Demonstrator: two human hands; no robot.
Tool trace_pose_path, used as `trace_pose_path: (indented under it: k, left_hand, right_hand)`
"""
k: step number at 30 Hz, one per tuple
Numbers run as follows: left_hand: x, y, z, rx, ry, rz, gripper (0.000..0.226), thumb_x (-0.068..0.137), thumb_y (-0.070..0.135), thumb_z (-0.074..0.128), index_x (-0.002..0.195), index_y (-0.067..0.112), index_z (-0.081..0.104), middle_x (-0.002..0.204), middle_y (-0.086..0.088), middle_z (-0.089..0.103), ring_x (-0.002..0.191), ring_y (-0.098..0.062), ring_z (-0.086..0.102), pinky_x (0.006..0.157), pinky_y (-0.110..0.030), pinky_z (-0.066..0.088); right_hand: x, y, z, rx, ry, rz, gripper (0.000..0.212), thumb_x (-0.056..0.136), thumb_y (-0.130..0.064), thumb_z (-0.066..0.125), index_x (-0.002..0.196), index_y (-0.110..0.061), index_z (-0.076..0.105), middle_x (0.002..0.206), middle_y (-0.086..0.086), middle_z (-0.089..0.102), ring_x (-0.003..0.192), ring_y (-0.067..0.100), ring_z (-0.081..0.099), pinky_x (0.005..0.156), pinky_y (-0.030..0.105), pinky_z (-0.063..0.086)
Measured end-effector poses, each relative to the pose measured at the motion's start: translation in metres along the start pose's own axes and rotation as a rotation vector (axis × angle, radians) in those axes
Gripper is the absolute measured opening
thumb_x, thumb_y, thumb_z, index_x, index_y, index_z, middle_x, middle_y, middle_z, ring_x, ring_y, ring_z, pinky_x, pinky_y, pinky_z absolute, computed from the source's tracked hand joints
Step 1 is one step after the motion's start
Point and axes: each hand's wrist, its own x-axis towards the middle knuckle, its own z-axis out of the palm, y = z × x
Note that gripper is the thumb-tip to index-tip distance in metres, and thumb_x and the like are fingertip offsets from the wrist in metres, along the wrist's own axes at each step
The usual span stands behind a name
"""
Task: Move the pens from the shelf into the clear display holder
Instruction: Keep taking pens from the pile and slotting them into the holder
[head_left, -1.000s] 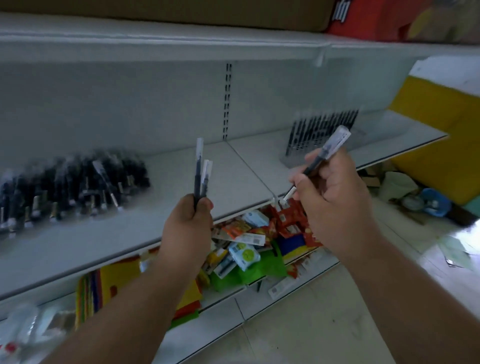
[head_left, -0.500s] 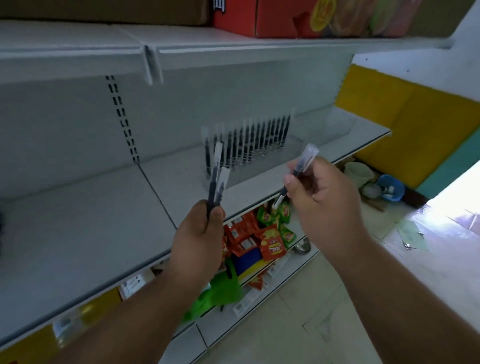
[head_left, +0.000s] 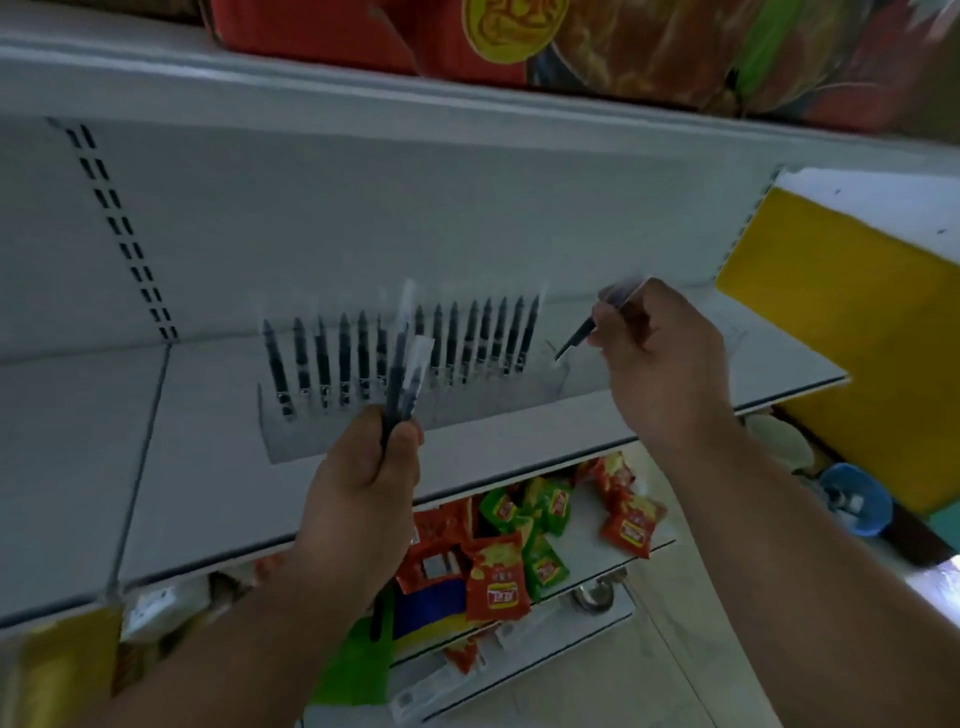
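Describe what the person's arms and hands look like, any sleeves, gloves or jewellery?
Both forearms are bare as far as the frame shows, with no sleeves in sight. The left hand and right hand wear no gloves. No rings, watch or wristbands are visible.

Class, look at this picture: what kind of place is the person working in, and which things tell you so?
Most likely a small shop. White retail shelving with slotted uprights, a clear display holder lined with pens, and snack packets heaped on the lower shelf all suggest goods for sale.
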Motion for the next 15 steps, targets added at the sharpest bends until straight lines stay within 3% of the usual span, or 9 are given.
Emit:
trace_pose_path:
  k: [2,7,11,15]
  left_hand:
    - [0.003,-0.001,0.017,0.004,0.086,-0.026,0.030,0.102,0.029,0.044,0.075,0.032,0.054,0.059,0.005,0.043,0.056,-0.018,0.039,0.054,-0.038,0.034]
    - [-0.003,-0.006,0.048,-0.002,0.234,-0.052,0.027,0.104,0.030,0.043,0.081,0.032,0.057,0.058,0.004,0.042,0.054,-0.020,0.036,0.055,-0.040,0.031]
    - [-0.007,-0.001,0.070,-0.055,0.278,-0.089,0.021,0.088,0.047,0.046,0.081,0.030,0.057,0.060,0.000,0.042,0.056,-0.022,0.037,0.056,-0.041,0.032]
    - [-0.010,-0.002,0.086,-0.064,0.270,-0.104,0.029,0.080,0.056,0.048,0.083,0.029,0.058,0.065,-0.003,0.043,0.062,-0.024,0.037,0.060,-0.043,0.032]
  right_hand:
    - [0.025,0.021,0.005,0.005,-0.051,-0.018,0.015,0.097,-0.028,0.058,0.087,-0.017,0.062,0.081,-0.001,0.069,0.075,0.010,0.064,0.068,0.027,0.051]
    - [0.061,0.051,0.020,0.016,-0.220,-0.065,0.019,0.097,-0.030,0.058,0.087,-0.014,0.063,0.083,0.001,0.070,0.081,0.017,0.066,0.076,0.038,0.055]
    - [0.073,0.061,0.028,0.022,-0.353,-0.110,0.018,0.098,-0.028,0.055,0.091,-0.013,0.062,0.083,0.003,0.069,0.081,0.019,0.065,0.077,0.037,0.054]
    - [0.080,0.066,0.039,-0.123,-0.472,-0.158,0.023,0.099,-0.032,0.052,0.084,-0.016,0.054,0.077,-0.001,0.061,0.070,0.013,0.056,0.059,0.028,0.041]
